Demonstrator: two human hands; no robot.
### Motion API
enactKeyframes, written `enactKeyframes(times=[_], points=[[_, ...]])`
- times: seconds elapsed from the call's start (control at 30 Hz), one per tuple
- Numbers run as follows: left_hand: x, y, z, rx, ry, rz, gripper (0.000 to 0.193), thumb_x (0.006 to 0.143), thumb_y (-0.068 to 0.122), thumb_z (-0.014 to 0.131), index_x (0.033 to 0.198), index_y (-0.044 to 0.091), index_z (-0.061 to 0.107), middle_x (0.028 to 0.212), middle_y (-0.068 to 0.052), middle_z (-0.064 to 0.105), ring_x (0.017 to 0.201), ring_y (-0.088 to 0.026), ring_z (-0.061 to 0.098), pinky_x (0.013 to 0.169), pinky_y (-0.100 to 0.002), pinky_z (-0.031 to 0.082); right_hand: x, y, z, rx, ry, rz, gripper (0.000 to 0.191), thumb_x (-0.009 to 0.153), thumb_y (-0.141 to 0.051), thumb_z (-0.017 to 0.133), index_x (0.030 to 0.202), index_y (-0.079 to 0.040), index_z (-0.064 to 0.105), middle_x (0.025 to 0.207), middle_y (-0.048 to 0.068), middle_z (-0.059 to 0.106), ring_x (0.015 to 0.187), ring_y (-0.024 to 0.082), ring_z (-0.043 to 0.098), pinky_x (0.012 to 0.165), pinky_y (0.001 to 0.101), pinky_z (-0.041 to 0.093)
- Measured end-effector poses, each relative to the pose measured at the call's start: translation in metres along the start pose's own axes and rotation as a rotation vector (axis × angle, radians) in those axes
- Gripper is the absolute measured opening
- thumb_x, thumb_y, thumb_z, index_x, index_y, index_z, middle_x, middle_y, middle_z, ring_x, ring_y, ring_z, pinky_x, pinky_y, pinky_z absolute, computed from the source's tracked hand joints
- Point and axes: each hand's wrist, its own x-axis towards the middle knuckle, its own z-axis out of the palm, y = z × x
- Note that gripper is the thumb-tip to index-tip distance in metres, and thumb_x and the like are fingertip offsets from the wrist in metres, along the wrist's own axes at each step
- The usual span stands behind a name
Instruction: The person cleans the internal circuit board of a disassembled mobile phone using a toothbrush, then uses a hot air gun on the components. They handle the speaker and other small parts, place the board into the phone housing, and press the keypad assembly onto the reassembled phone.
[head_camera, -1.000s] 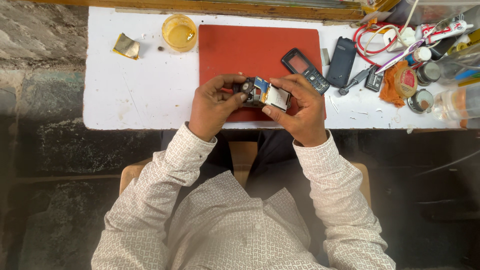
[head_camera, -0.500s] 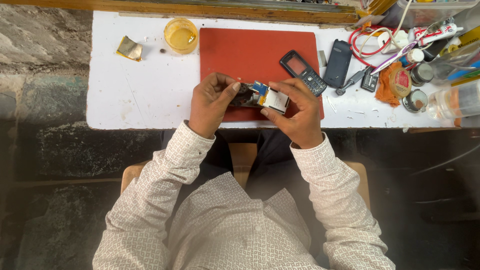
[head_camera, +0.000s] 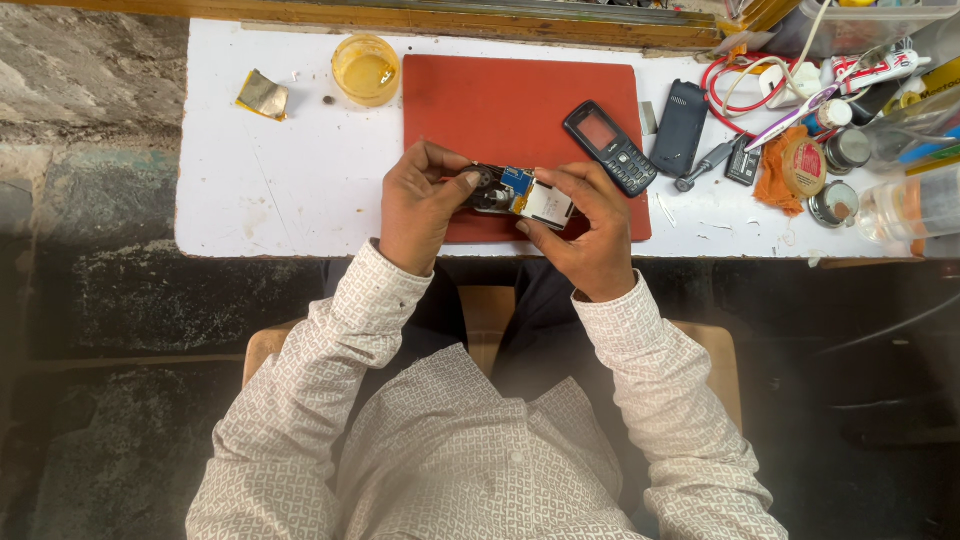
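Note:
Both hands hold an opened mobile phone body (head_camera: 520, 195) with a blue circuit board and a white metal part, just above the near edge of a red mat (head_camera: 510, 95). My left hand (head_camera: 420, 205) grips its dark left end with thumb and fingers. My right hand (head_camera: 590, 225) pinches the white right end. A black phone front with keypad (head_camera: 610, 147) lies on the mat's right edge, close to my right fingers.
On the white table (head_camera: 270, 200): a yellow glass cup (head_camera: 366, 68), a crumpled foil scrap (head_camera: 262, 95), a black back cover (head_camera: 680, 128), a small screwdriver (head_camera: 705, 165), an orange rag (head_camera: 775, 170), red cable (head_camera: 740, 85), tins and bottles at right.
The hands and the phone body stay in nearly the same place on the mat; only the fingers shift slightly. The view itself has drifted a little.

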Motion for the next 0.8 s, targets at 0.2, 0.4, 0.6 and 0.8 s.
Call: enactKeyframes(times=[0.2,0.4,0.6,0.8], points=[[-0.003,0.009,0.004,-0.034,0.019,-0.054,0.034,0.090,-0.009,0.065,0.120,0.000,0.052,0.099,-0.016,0.072,0.092,-0.016,0.073,0.082,-0.027,0.063,-0.002,0.002,0.002,-0.022,0.025,0.011,0.055,0.076,-0.003,0.091,0.126,-0.006,0.069,0.116,0.007,0.065,0.104,0.018,0.068,0.090,0.0289,0.059],[-0.002,0.012,0.007,0.015,0.008,-0.044,0.038,0.090,-0.009,0.067,0.125,-0.004,0.053,0.106,-0.017,0.071,0.095,-0.017,0.073,0.084,-0.027,0.063,-0.002,0.002,0.002,-0.015,0.048,0.003,0.056,0.079,-0.008,0.091,0.129,-0.006,0.067,0.118,0.007,0.065,0.106,0.019,0.067,0.092,0.0298,0.058],[0.002,0.004,0.002,0.023,0.008,-0.014,0.033,0.091,-0.007,0.070,0.121,-0.005,0.056,0.108,-0.014,0.069,0.097,-0.014,0.070,0.087,-0.026,0.062,0.000,0.000,0.003,-0.072,0.061,0.000,0.055,0.081,-0.008,0.089,0.131,-0.003,0.066,0.120,0.010,0.064,0.108,0.022,0.067,0.092,0.0319,0.057],[0.025,0.000,0.003,0.024,-0.034,0.101,0.029,0.092,-0.009,0.072,0.117,-0.006,0.058,0.108,-0.014,0.067,0.098,-0.015,0.069,0.088,-0.026,0.061,0.008,-0.009,0.010,-0.240,0.075,-0.005,0.055,0.080,-0.010,0.089,0.129,-0.001,0.066,0.117,0.013,0.064,0.108,0.028,0.065,0.093,0.0371,0.053]])
